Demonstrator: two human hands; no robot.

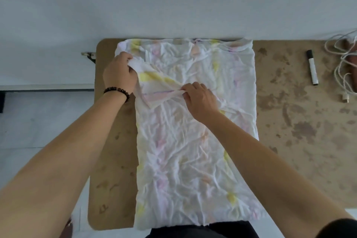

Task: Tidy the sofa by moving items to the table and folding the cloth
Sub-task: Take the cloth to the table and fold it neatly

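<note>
While the cloth (193,141) is lying spread on the table (289,131), the left hand (118,75) is gripping its far corner and the right hand (199,100) is pinching a fold; folding appears barely begun, marker (312,67) and cable (344,58) sitting at the table's right end.

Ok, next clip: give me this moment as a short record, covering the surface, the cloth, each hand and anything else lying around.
table: brown, stained top
cloth: white with pale yellow and pink marks, crumpled, spread along the table
left hand: grips the cloth's far left corner, lifted off the table
right hand: pinches a raised fold near the cloth's middle
marker: lies on the table, right of the cloth, apart from it
cable: white, loosely coiled at the right edge
bracelet: dark beads, left wrist
</note>
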